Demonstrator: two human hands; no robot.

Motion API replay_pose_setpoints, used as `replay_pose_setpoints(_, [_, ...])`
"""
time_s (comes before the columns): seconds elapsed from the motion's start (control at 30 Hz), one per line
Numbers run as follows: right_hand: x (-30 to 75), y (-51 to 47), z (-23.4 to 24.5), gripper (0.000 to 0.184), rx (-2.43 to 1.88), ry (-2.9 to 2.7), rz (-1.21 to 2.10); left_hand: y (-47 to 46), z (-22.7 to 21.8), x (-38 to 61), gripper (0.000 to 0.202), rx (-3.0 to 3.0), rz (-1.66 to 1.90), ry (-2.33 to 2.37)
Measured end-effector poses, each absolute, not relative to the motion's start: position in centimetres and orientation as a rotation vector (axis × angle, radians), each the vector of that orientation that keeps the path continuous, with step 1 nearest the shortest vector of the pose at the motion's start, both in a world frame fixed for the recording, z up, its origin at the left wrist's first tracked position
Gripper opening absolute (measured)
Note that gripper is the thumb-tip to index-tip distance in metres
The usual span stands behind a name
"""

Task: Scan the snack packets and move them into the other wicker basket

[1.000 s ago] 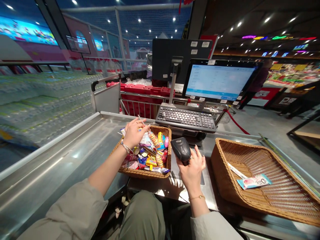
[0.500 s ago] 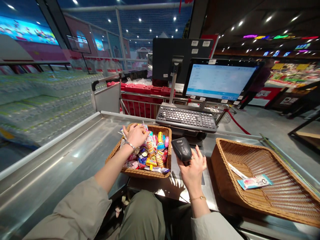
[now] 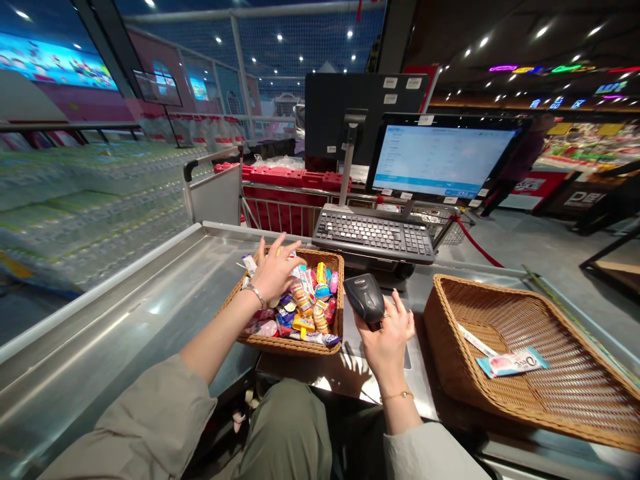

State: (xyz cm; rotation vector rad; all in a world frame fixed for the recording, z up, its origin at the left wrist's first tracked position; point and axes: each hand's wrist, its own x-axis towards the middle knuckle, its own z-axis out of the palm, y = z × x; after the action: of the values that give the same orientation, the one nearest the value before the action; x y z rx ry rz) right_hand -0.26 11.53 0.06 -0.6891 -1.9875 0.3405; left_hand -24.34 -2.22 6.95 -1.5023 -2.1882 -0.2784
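Observation:
My left hand (image 3: 277,270) is over the back left of a wicker basket (image 3: 280,345) heaped with wrapped sweets (image 3: 303,300). Its fingers are spread, and I see nothing held in them; what lies under the palm is hidden. A black barcode scanner (image 3: 365,299) rests in my right hand (image 3: 385,333), its head pointing up and to the left. Some fingers of that hand stick out past the grip. To the right, a larger wicker basket (image 3: 450,360) holds a light blue and white Dove bar (image 3: 513,362) and a slim white stick-shaped packet (image 3: 477,341).
Behind the baskets stand a black keyboard (image 3: 375,232) and a lit monitor (image 3: 443,160). A metal counter (image 3: 150,300) with a raised rim runs along the left. Beyond it are stacked bottle packs (image 3: 90,207) and a shopping cart (image 3: 280,207). Another person (image 3: 523,160) stands far back right.
My left hand has shifted slightly left, with its fingers more spread and lifted. A white-and-blue packet shows more beside it. My right hand and the scanner have hardly moved.

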Motion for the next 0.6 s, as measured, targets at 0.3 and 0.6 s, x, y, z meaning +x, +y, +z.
replay_pose_setpoints(0.3, [-0.31,11.58,0.08,0.031,-0.686,-1.982,0.350,-2.75,6.28,-23.88,0.028,-1.872,-0.005,-2.120])
replay_pose_setpoints(0.6, [-0.07,11.65,0.01,0.030,-0.676,-1.977,0.332,-2.50,6.97,-23.89,0.010,-1.898,0.070,-2.084])
